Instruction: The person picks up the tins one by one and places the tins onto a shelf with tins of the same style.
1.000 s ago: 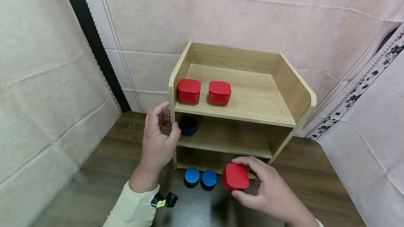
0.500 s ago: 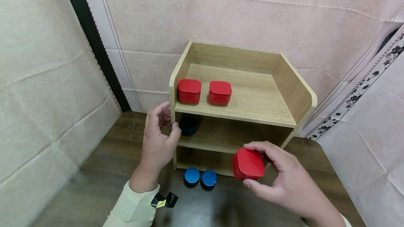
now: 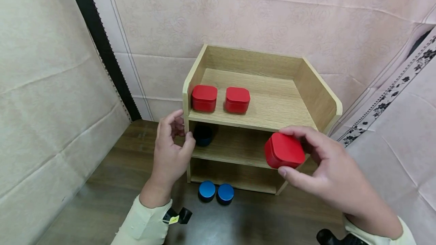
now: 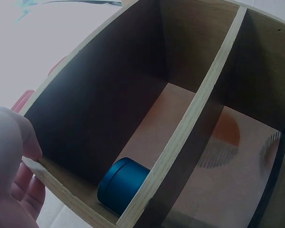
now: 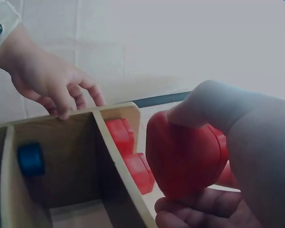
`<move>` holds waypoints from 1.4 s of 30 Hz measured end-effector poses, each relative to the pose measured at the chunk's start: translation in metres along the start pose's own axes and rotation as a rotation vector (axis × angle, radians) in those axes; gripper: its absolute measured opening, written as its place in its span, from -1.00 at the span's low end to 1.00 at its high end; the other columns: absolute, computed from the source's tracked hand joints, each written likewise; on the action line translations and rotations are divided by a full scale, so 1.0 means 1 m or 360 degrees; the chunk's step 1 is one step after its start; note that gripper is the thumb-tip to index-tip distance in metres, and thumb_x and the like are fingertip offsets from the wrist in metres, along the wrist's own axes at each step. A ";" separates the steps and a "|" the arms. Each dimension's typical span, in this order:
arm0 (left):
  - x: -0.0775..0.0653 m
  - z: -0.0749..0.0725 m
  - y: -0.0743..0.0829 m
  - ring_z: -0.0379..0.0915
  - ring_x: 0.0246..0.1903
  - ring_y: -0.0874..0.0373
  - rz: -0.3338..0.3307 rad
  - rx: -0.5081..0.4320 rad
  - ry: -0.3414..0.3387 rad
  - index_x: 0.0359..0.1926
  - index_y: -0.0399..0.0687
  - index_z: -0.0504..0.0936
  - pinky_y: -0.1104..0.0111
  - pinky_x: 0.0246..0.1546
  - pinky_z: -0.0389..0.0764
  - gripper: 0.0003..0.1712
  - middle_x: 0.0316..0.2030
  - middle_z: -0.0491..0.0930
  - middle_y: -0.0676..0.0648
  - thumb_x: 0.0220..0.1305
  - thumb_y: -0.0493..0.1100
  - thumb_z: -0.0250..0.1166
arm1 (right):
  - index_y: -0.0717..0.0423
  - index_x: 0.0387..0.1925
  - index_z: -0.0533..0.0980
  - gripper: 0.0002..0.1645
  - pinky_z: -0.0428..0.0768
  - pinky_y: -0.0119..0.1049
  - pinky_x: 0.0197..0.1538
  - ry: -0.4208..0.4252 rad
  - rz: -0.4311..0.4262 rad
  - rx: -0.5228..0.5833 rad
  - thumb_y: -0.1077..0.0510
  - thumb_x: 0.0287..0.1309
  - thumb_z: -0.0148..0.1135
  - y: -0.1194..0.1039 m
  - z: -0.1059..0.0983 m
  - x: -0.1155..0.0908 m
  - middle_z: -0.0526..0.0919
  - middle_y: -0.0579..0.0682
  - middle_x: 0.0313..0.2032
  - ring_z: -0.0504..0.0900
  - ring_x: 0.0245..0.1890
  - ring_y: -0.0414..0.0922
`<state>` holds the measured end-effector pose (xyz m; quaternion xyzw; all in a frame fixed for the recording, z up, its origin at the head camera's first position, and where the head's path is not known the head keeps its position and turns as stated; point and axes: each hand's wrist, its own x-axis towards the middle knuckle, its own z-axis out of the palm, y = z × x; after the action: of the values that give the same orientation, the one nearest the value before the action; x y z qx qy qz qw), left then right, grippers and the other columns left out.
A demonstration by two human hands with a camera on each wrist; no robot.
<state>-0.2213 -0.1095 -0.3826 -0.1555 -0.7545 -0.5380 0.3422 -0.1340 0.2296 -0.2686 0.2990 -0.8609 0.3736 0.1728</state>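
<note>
The right hand [image 3: 328, 169] holds a rounded-corner red box [image 3: 286, 149] before the right part of the wooden shelf unit [image 3: 223, 157], thumb along the near side and fingers along the far one, spread as wide as the box. The left hand [image 3: 172, 150] pinches the front edge of the left side panel [image 4: 61, 187] between thumb and fingers. The likeliest trouble is a knock: if the box rises too close in, its far side could catch the front edge of the top board [image 3: 269, 103] — in the head view it overlaps the middle compartment, though how far in front it hangs I cannot tell. A thumb-and-finger hold on smooth-looking walls might also let it twist or slip. If the left hand's pinch slackened, such a bump could shift the unit. Two more red boxes, the left one [image 3: 204, 98] and its neighbour [image 3: 237, 100], stand near that front edge, so a sideways sweep could push one off. For moving, the top board offers broad room from the neighbour to the right side panel [image 3: 315, 97]; the middle compartment, with one blue round tin [image 4: 126, 185] at its left end, is roomy but roofed — a lower entry would be needed.
</note>
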 end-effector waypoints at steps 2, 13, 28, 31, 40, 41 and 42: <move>0.000 0.000 0.000 0.50 0.04 0.13 -0.0002 -0.0002 -0.0002 0.56 -0.04 0.40 0.21 0.07 0.65 -0.23 0.18 0.50 -0.20 0.40 -0.48 0.31 | -0.14 0.38 0.62 -0.10 0.69 -0.54 0.01 0.0025 0.0026 -0.0003 0.39 0.00 0.73 0.001 -0.004 0.005 0.77 -0.14 0.07 0.74 -0.07 -0.21; 0.000 0.000 -0.001 0.50 0.03 0.13 0.0011 0.0005 -0.0004 0.56 -0.04 0.40 0.33 0.07 0.62 -0.23 0.18 0.50 -0.20 0.39 -0.49 0.31 | -0.19 0.40 0.62 -0.25 0.57 -0.64 0.01 0.0002 0.0249 -0.0234 0.13 0.21 0.69 0.003 -0.026 0.039 0.80 -0.08 0.13 0.79 -0.09 -0.33; 0.001 0.001 -0.001 0.50 0.03 0.10 0.0017 -0.0021 -0.0005 0.55 -0.08 0.41 0.27 0.05 0.63 -0.24 0.16 0.51 -0.22 0.38 -0.49 0.31 | -0.19 0.48 0.52 -0.30 0.62 -0.32 0.10 -0.0252 0.0647 -0.0326 -0.13 0.40 0.50 0.012 -0.029 0.090 0.74 -0.02 0.24 0.78 0.18 0.04; 0.002 0.001 -0.001 0.50 0.02 0.10 0.0025 -0.0021 -0.0004 0.54 -0.08 0.41 0.24 0.04 0.64 -0.24 0.16 0.50 -0.22 0.38 -0.49 0.31 | -0.20 0.48 0.51 -0.31 0.62 -0.14 0.16 -0.0264 0.0678 -0.0347 -0.14 0.40 0.49 0.014 -0.026 0.098 0.73 -0.02 0.26 0.74 0.22 0.05; 0.002 0.000 -0.001 0.50 0.02 0.13 0.0037 -0.0018 0.0002 0.54 -0.11 0.40 0.37 0.05 0.62 -0.24 0.15 0.49 -0.24 0.37 -0.48 0.31 | -0.12 0.50 0.49 -0.28 0.57 -0.01 0.24 -0.0297 0.0693 -0.0391 -0.09 0.39 0.44 0.016 -0.016 0.115 0.70 0.03 0.29 0.66 0.27 0.09; 0.002 0.000 -0.001 0.50 0.01 0.13 0.0036 -0.0015 0.0000 0.54 -0.11 0.40 0.37 0.05 0.62 -0.24 0.15 0.49 -0.24 0.37 -0.47 0.31 | -0.12 0.51 0.49 -0.28 0.57 -0.01 0.24 -0.0301 0.0695 -0.0388 -0.09 0.39 0.44 0.017 -0.016 0.115 0.69 0.03 0.30 0.65 0.28 0.09; 0.002 0.000 -0.001 0.50 0.01 0.12 0.0033 -0.0014 -0.0001 0.54 -0.10 0.40 0.39 0.05 0.61 -0.24 0.15 0.49 -0.23 0.37 -0.47 0.31 | -0.11 0.51 0.49 -0.27 0.57 -0.01 0.23 -0.0303 0.0696 -0.0385 -0.09 0.39 0.44 0.019 -0.015 0.116 0.69 0.04 0.30 0.65 0.28 0.09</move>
<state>-0.2231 -0.1096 -0.3820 -0.1652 -0.7506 -0.5376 0.3468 -0.2332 0.2063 -0.2086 0.1169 -0.9558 0.2666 0.0406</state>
